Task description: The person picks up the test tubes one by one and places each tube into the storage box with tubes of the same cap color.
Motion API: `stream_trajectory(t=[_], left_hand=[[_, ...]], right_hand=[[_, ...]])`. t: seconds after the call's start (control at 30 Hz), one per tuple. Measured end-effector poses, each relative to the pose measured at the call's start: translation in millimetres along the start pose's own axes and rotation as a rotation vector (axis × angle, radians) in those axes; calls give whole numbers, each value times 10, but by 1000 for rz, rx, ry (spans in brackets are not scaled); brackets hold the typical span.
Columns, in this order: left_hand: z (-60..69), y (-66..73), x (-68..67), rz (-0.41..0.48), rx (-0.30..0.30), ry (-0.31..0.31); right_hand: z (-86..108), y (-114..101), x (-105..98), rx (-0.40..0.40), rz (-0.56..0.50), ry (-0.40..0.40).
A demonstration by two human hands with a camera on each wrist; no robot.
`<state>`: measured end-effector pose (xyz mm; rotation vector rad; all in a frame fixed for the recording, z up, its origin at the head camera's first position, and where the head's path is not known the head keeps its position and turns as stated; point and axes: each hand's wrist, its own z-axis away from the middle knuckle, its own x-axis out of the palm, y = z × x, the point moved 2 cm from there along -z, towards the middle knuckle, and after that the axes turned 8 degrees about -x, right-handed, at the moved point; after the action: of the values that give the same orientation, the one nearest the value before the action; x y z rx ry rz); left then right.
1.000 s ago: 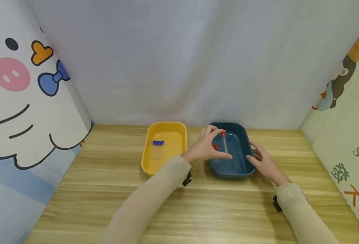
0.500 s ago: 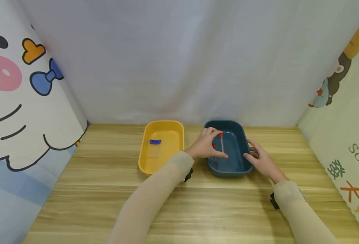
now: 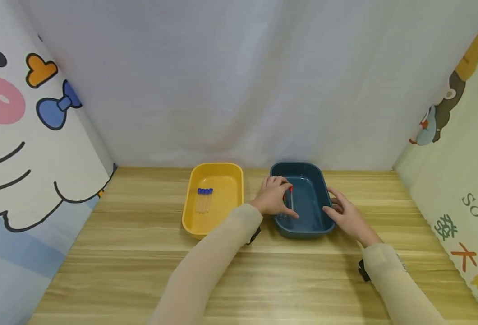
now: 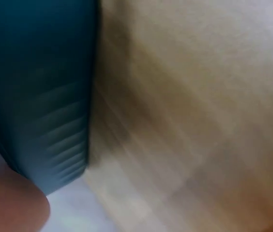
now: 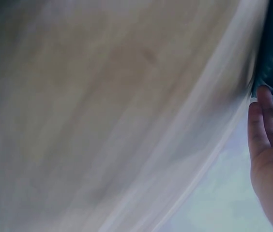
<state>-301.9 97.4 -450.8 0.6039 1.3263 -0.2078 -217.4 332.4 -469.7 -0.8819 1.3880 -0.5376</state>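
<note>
Inside the dark blue bin, my left hand pinches a red-capped test tube by its two ends, forefinger at the cap and thumb at the bottom. Other clear tubes lie at the bin's left side, mostly hidden by that hand. My right hand rests against the bin's right wall, thumb at the rim. In the right wrist view its fingers lie straight along the outside of the bin. The left wrist view shows the bin's ribbed outer wall and part of the hand, not the tube.
A yellow bin stands left of the blue one, with several blue-capped tubes side by side in it. Both bins are on a wood-grain table. A pale curtain hangs behind, and printed cloths flank the table.
My left hand has lowered the red-capped tube further into the blue bin, toward its left side. The right hand stays at the bin's wall. The head view has shifted slightly.
</note>
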Motion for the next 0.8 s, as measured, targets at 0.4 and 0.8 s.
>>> stream_trajectory(t=[0.4,0.8], left_hand=[[-38,110,-2,-213,-102,-15],[-51,130,67,-285,-151,-21]], right_hand=[[-15,10,-24,1,4,11],[-10,12,-8,-4,1,9]])
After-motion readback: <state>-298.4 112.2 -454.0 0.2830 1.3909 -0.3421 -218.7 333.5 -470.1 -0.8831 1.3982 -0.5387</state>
